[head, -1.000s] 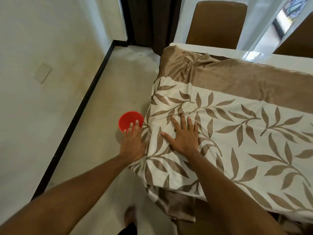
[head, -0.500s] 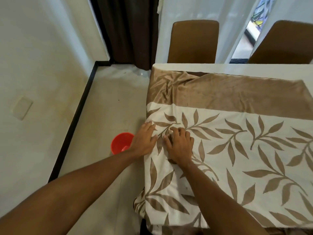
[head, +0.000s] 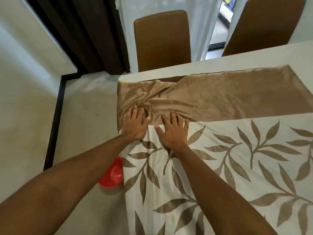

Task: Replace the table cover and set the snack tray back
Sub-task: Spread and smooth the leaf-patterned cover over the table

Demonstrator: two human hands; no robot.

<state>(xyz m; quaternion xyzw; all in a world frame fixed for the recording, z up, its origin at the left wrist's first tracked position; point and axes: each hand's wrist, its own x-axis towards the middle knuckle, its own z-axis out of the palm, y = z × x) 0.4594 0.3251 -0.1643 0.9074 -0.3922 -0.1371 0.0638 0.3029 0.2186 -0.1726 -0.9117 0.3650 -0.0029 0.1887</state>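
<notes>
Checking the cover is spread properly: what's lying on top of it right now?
Only the left hand and right hand, pressed flat on the table cover. No tray shows. The tabletop beneath is mostly hidden.

The red bowl [head: 112, 175] is half hidden behind the table cover [head: 220, 167] (cut off at the right edge).

Home dining room — covered table [head: 194, 67]; chairs [head: 162, 39]; curtains [head: 81, 31].

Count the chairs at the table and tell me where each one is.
2. One chair stands at the table's far edge, near its left corner. The other chair stands further right on the same side. More may be out of view.
</notes>
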